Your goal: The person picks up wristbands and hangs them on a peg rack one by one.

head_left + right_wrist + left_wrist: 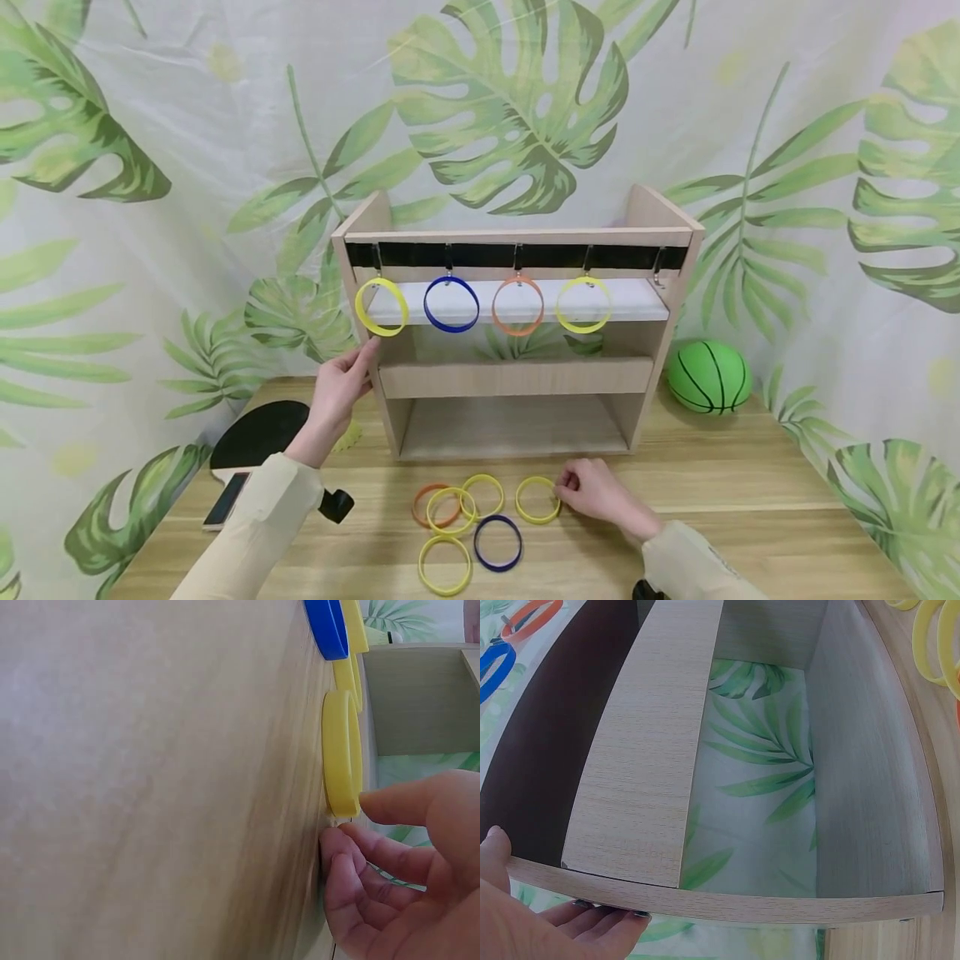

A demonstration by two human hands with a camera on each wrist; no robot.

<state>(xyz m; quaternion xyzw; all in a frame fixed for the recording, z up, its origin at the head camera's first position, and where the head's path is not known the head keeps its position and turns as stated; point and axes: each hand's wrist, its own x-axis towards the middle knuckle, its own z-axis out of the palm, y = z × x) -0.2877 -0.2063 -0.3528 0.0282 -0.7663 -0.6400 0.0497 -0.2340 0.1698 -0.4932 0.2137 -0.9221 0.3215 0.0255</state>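
My left hand (339,392) grips the left side panel of a small wooden shelf (517,379), thumb at the front edge and fingers along the outer face in the left wrist view. At the shelf's right front, my right hand (600,492) pinches the near edge of a yellow wristband (518,504) lying flat on the table. From hooks on the shelf's black strip hang a yellow band (360,315), a blue band (453,330), an orange band (517,333) and another yellow band (585,330). The rightmost hook (657,267) holds no band.
More bands lie before the shelf: a dark blue one (498,568), an orange one (415,510) and several yellow ones. A green ball (709,377) stands right of the shelf. Left are a black paddle (258,433) and a phone (227,502). Leaf-patterned cloth hangs behind.
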